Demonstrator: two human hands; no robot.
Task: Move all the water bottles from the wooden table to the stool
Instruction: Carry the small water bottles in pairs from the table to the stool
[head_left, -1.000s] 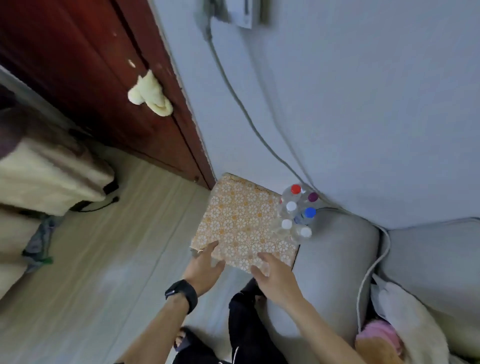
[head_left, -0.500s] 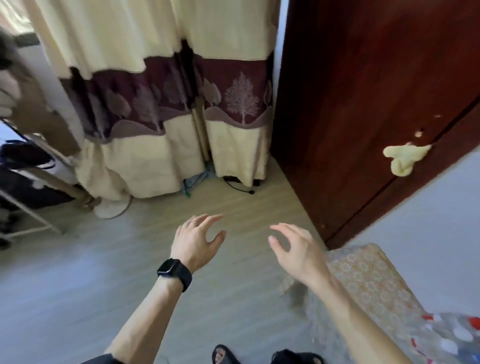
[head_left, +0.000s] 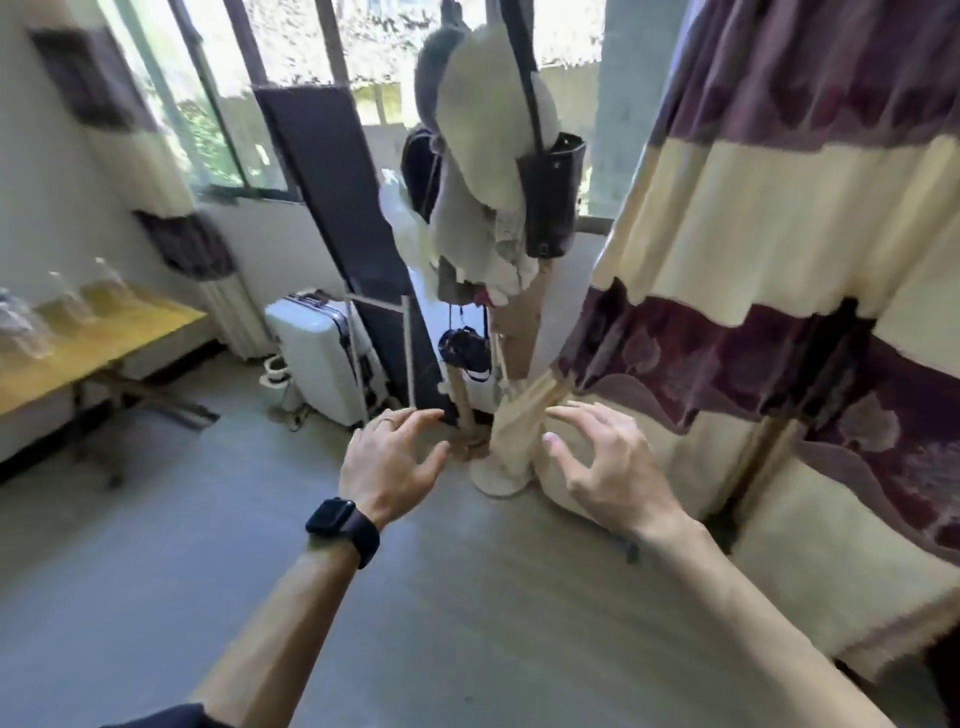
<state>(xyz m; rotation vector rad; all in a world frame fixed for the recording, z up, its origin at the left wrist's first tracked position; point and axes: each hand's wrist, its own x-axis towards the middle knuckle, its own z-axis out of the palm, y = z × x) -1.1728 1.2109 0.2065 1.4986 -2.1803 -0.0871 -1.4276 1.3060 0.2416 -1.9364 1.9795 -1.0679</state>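
Observation:
The wooden table (head_left: 130, 338) shows at the far left, with several clear water bottles (head_left: 65, 304) standing blurred on it. My left hand (head_left: 387, 465), a black watch on its wrist, hovers in the middle of the view with fingers loosely spread and holds nothing. My right hand (head_left: 605, 465) hovers beside it, fingers relaxed and spread, also holding nothing. Both hands are over the floor, well to the right of the table. The stool is out of view.
A white suitcase (head_left: 322, 358) stands by a leaning dark panel (head_left: 343, 228). A coat stand (head_left: 498, 218) hung with clothes and bags rises in the middle. Cream-and-maroon curtains (head_left: 779, 260) fill the right side. Grey floor (head_left: 156, 545) lies between me and the table.
The view has swung left, from the patterned stool with bottles, past the door and curtain, to the window side with the table. Both hands left the stool and hang free.

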